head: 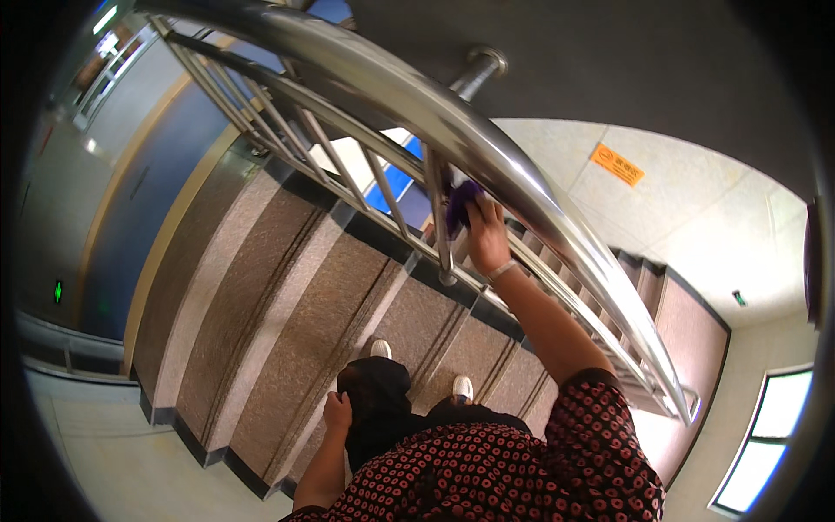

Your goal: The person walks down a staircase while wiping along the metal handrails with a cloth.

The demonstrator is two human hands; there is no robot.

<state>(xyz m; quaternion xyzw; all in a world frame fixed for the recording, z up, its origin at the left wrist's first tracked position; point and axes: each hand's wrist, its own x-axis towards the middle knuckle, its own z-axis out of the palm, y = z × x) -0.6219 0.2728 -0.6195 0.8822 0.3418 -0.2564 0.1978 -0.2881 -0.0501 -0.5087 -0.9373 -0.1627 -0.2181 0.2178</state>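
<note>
My right hand (486, 238) grips a bunched purple cloth (464, 203) under the thick stainless-steel handrail (417, 85). The cloth is against or right beside an upright metal post (433, 196) of the stair railing; the exact contact is hard to see. A bracelet circles my right wrist. My left hand (338, 412) rests at the knee of my dark trousers (372, 385), its fingers curled and partly hidden. Thinner balusters (385, 183) and a lower rail (352, 199) run beside the post.
I stand on brown stone stairs (326, 274) with grooved edges, my white shoes (462, 387) on different steps. Beyond the railing another flight (590, 287) descends to a landing (691, 333). An orange sign (616, 164) is on the pale wall. A bright window (763, 437) is at right.
</note>
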